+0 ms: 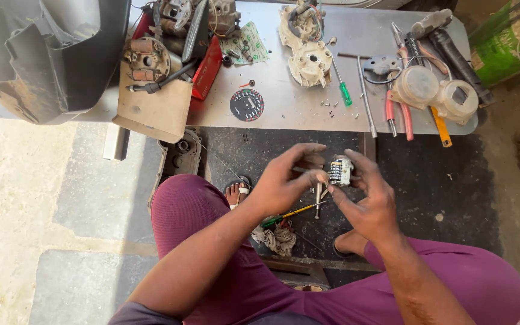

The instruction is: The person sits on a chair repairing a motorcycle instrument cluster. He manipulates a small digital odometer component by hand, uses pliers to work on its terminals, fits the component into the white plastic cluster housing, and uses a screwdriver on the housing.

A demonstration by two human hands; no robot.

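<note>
While both hands pinch it, the small counter mechanism (340,170) sits between them.

You are in a small repair workshop, most likely for motorbikes or scooters. Across the top of the frame a low metal worktop (296,108) carries opened instrument housings (308,60), a loose round dial face (247,105), red-handled pliers (399,108), a green screwdriver (344,91) and scattered screws (332,105). At upper left sits a dark plastic body panel (43,48) beside a wound engine coil (145,60). The bare concrete floor (7,198) and the black mat (428,174) look dusty.
</note>
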